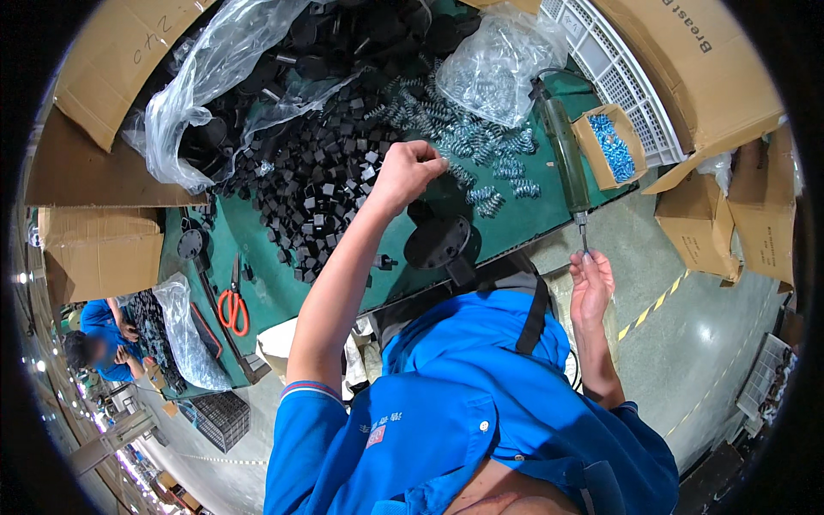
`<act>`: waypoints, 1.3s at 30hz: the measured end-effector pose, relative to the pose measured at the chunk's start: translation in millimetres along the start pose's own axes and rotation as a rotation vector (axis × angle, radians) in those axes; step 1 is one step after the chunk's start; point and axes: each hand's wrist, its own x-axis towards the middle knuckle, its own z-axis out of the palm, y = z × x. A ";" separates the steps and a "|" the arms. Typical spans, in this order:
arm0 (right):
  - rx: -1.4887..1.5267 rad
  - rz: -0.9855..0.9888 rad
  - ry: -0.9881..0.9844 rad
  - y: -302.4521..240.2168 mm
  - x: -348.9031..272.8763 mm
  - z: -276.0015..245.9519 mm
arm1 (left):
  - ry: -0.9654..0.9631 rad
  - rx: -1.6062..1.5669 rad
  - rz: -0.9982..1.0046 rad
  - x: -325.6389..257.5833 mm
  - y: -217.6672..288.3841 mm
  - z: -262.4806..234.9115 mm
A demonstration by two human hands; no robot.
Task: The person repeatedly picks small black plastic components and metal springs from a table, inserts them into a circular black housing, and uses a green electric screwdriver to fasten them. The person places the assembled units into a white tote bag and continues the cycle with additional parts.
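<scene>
My left hand (405, 176) reaches over the green table with its fingertips pinched together, beside loose metal springs (487, 202). Whatever is between those fingertips is too small to make out. At the table's right edge, my right hand (592, 287) has its fingers closed around the bit tip of a dark green electric screwdriver (562, 150); they may hide a small piece there. A black part with a round plate (438, 241) rests near the table's front edge, below my left hand. Left of that hand lies a big heap of small black blocks (322, 193).
A small carton of bluish screws (614, 153) stands right of the screwdriver. Behind are a plastic bag of springs (498, 73) and a white crate (609, 73). Orange-handled scissors (233, 309) lie at left. Another person (107, 339) works at the far left.
</scene>
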 end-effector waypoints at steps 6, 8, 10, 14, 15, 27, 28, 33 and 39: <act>-0.705 -0.350 -0.114 -6.8 6.3 3.5 | 0.149 0.015 0.185 -27.8 -0.6 -7.5; -1.252 -0.590 -0.103 -30.5 2.3 19.9 | 0.170 0.049 0.192 -43.5 6.9 -10.5; -1.018 -0.771 -0.165 -55.8 -0.7 52.5 | 0.157 0.001 0.201 -53.1 2.8 -12.6; -0.618 -0.421 -0.567 -60.8 -11.7 147.2 | 0.051 -0.126 0.241 -75.3 9.2 -4.3; -0.601 -0.420 -0.695 -45.7 -5.9 169.6 | 0.037 -0.144 0.238 -77.8 6.4 -1.1; -0.709 0.309 -1.201 -17.6 13.0 250.4 | -0.050 -0.593 -0.006 -97.5 -47.2 -17.2; -0.976 -0.134 -1.252 -13.4 11.2 251.6 | 0.044 -0.472 0.065 -93.8 -45.3 -9.0; -0.934 0.024 -1.134 -12.3 20.3 256.2 | 0.315 -0.197 0.331 -98.6 -33.9 5.7; -0.997 -0.168 -1.065 -13.3 20.5 260.8 | 0.200 -0.230 0.280 -81.4 -39.3 -4.0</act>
